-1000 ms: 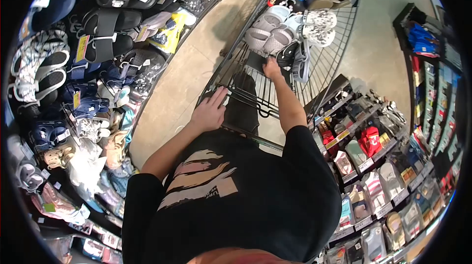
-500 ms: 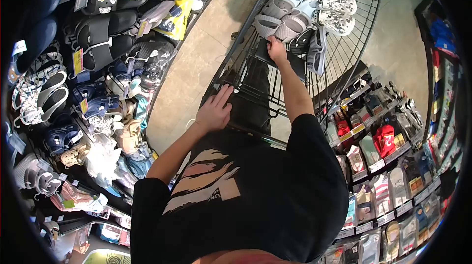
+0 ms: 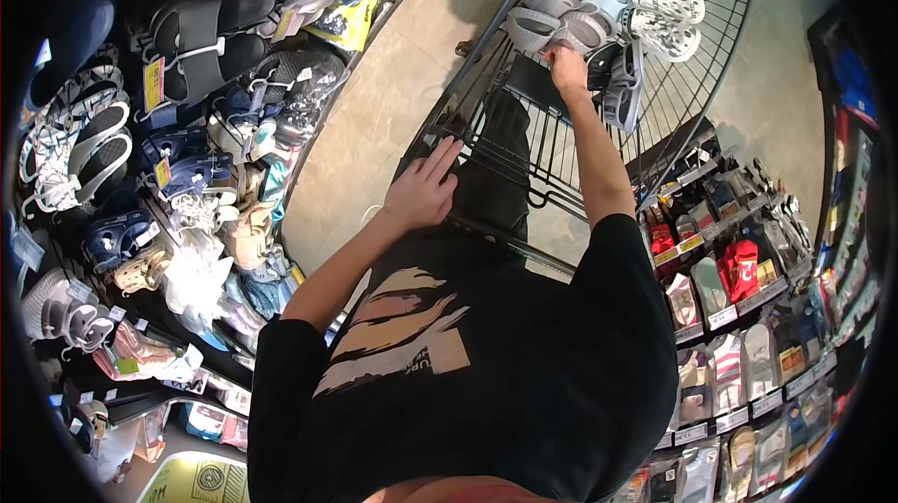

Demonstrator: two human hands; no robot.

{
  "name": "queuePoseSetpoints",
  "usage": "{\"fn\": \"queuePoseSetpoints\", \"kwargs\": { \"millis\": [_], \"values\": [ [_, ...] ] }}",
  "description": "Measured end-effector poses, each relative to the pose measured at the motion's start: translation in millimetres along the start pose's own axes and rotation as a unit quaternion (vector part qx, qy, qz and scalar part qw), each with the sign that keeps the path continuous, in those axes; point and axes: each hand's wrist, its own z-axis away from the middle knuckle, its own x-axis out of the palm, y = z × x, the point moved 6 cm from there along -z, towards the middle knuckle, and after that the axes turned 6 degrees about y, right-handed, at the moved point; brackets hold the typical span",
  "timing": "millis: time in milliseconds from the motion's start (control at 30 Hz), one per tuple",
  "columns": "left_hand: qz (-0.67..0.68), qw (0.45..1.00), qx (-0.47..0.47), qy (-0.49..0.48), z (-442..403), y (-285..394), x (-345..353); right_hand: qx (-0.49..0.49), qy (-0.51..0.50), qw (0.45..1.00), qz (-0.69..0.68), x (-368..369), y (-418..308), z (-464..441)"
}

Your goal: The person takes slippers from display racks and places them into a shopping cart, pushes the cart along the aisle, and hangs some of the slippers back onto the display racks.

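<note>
Black sandals (image 3: 201, 43) hang at far left. The left hand (image 3: 423, 187), empty, fingers straight, lies at the near left corner of the shopping cart (image 3: 689, 84). Along the cart's left edge sit grey clogs (image 3: 531, 29); the right hand (image 3: 567, 71), fingers curled, is at their near side, though I cannot tell whether it grips them. Speckled clogs (image 3: 666, 5) lie farther right.
</note>
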Motion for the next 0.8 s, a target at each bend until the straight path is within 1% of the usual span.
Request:
{"fn": "queuePoseSetpoints", "kwargs": {
  "millis": [67,100,133,200,267,333,400,433,533,667,767,800],
  "values": [
    [0.004,1.0,-0.005,0.006,2.2,-1.9,-1.0,-0.005,0.062,0.998,0.004,-2.8,-9.0,4.8],
    [0.006,1.0,-0.004,0.002,3.2,-2.3,-0.9,0.001,0.075,0.997,0.025,-4.0,-12.3,8.1],
    [0.009,1.0,-0.002,-0.002,4.1,-2.5,0.0,-0.003,0.071,0.997,0.024,-5.0,-15.4,6.8],
    [0.008,1.0,-0.004,0.005,7.1,-4.0,2.1,-0.003,0.079,0.994,0.078,-11.2,-12.4,4.4],
    [0.009,1.0,-0.004,0.014,8.5,-4.2,3.3,-0.04,0.108,0.989,0.095,-19.7,-4.8,-3.9],
    [0.006,1.0,0.003,0.025,8.1,-4.0,0.2,-0.03,0.119,0.984,0.13,-38.8,-11.4,-13.3],
    [0.007,1.0,0.0,0.03,9.1,-4.6,-1.6,-0.055,0.197,0.973,0.103,-79.3,-35.4,-15.8],
    [0.006,0.999,0.001,0.033,9.2,-4.4,-2.3,-0.097,0.174,0.976,0.084,-86.9,-38.7,-19.4],
    [0.02,0.999,-0.001,0.033,10.8,-4.4,-5.2,-0.12,0.16,0.975,0.094,-101.5,-47.1,-7.7],
    [0.023,0.998,0.008,0.057,17.2,-4.6,-2.6,-0.07,0.178,0.979,0.071,-138.7,-68.0,18.6],
    [0.021,0.999,0.011,0.04,20.9,-3.3,-1.8,-0.079,0.219,0.97,0.065,-178.3,-97.4,44.8],
    [0.017,0.998,0.021,0.05,21.9,-2.5,-2.4,-0.084,0.242,0.965,0.056,-195.9,-110.8,53.8]
  ]
}}
